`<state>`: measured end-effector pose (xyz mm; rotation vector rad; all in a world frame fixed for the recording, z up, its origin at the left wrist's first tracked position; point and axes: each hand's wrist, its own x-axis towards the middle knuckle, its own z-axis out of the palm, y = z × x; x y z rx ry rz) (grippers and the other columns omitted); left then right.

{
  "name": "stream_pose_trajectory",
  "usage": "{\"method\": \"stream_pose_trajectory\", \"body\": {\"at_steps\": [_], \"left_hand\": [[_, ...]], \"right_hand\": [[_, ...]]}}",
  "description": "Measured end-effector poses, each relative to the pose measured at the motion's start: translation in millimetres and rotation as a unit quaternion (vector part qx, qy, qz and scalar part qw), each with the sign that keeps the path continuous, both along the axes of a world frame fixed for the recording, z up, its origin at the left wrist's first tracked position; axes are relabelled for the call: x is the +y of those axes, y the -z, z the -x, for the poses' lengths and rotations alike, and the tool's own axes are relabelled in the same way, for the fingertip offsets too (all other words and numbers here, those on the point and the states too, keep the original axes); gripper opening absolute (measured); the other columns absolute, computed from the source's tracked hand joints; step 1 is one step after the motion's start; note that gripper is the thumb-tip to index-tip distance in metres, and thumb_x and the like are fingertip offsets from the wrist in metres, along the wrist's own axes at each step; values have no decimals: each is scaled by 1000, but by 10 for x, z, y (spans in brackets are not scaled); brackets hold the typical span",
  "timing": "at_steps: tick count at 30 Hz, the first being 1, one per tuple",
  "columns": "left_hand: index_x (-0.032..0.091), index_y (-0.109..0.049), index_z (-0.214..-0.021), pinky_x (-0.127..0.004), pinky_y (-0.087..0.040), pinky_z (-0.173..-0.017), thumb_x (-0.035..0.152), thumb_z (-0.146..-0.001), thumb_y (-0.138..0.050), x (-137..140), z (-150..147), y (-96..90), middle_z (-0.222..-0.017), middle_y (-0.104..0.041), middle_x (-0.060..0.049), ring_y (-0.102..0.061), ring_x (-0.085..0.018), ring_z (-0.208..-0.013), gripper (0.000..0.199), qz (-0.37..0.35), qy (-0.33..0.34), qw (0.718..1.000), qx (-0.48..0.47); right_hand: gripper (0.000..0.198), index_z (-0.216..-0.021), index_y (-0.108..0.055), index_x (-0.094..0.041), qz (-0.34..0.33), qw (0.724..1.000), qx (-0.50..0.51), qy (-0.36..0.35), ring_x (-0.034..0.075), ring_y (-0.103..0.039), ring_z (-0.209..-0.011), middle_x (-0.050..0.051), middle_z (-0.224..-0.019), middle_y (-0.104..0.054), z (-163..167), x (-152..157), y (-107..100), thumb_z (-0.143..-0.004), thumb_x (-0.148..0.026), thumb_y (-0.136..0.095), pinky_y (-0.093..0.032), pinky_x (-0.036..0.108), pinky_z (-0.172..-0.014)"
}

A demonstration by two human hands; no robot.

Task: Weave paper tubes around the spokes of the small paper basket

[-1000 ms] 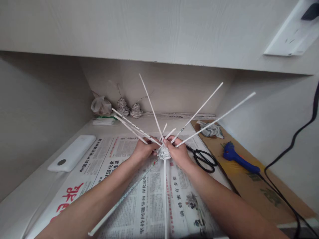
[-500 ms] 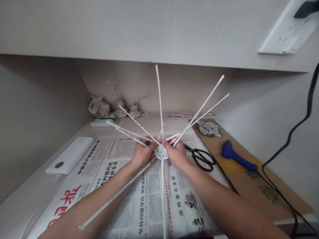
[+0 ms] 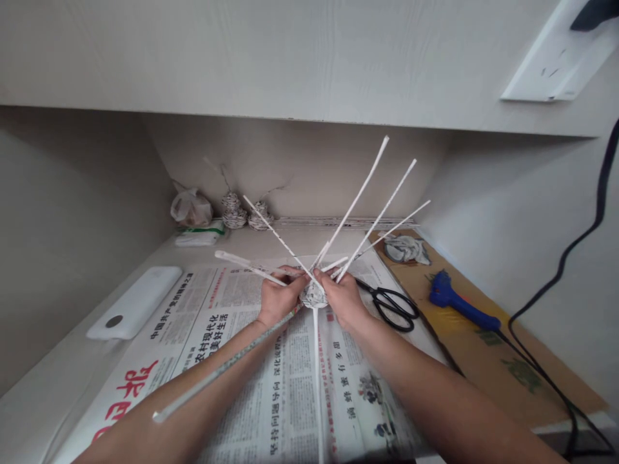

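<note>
Includes, at left, a white device (image 3: 136, 303) beside newspaper (image 3: 169, 328). Grips with the left hand (image 3: 279, 300) the left side of the woven ball (image 3: 314, 296), above the newspaper, with thin rods (image 3: 372, 170) fanning outward; pinches the ball's right side with the right hand (image 3: 346, 298). Adds, farther right, scissors (image 3: 382, 296), then a glue gun (image 3: 464, 307) on cardboard (image 3: 536, 406).

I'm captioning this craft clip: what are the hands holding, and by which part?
A small paper ball, near its top where the paper sticks spread out: left hand on its left, right hand on its right.
</note>
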<state>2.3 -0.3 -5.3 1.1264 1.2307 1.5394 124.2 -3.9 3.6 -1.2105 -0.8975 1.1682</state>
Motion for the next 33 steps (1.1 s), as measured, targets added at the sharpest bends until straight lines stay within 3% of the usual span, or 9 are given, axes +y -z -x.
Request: {"method": "stream_pose_trajectory", "body": {"at_steps": [6, 10, 15, 24, 30, 33], "left_hand": [[17, -72, -70, -25, -48, -56, 28, -63, -83, 40, 25, 64, -65, -70, -1, -63, -15, -59, 17, -6, 19, 1000, -24], [15, -71, -73, -26, -49, -56, 28, -59, -84, 21, -2, 53, -64, -69, -1, -62, -16, -57, 23, 59, 61, 991, -102], [16, -69, -71, -27, -49, -55, 28, -54, -87, -38, -67, -26, -62, -69, 0, -62, -16, -55, 27, 78, 40, 985, -146], [18, -74, -68, -25, -46, -54, 28, -61, -80, 43, 61, 18, -63, -70, -1, -63, -17, -57, 13, 11, 33, 998, 59], [19, -78, -72, -28, -52, -66, 28, -66, -76, 44, 102, -5, -74, -77, -5, -69, -20, -69, 12, -13, 56, 994, 96], [17, -79, -74, -29, -53, -66, 29, -61, -82, 68, 114, 1, -75, -78, -6, -69, -21, -69, 18, 6, 75, 995, 64]], "right_hand": [[32, -65, -60, -20, -10, 999, -37, -8, 16, -58, -52, -2, -55, -62, -36, 16, 38, -69, -47, -76, -47, 27, -54], [36, -65, -59, -20, -31, 997, -70, -8, 15, -56, -51, -2, -55, -62, -53, 21, 53, -68, -51, -77, -45, 27, -53], [27, -66, -62, -19, 7, 999, -31, 3, 16, -58, -52, -2, -56, -64, -34, 10, 5, -69, -44, -73, -46, 27, -53], [23, -63, -58, -20, -5, 999, -39, -11, 15, -57, -51, -3, -54, -61, -36, -2, 14, -65, -36, -75, -45, 26, -52], [29, -68, -64, -19, 5, 1000, -5, -17, 18, -63, -57, 0, -61, -67, -26, -20, -20, -67, -44, -78, -49, 29, -56], [25, -71, -68, -17, 1, 1000, -8, -9, 18, -63, -57, 1, -63, -69, -23, -3, -11, -68, -41, -76, -48, 29, -55]]}}
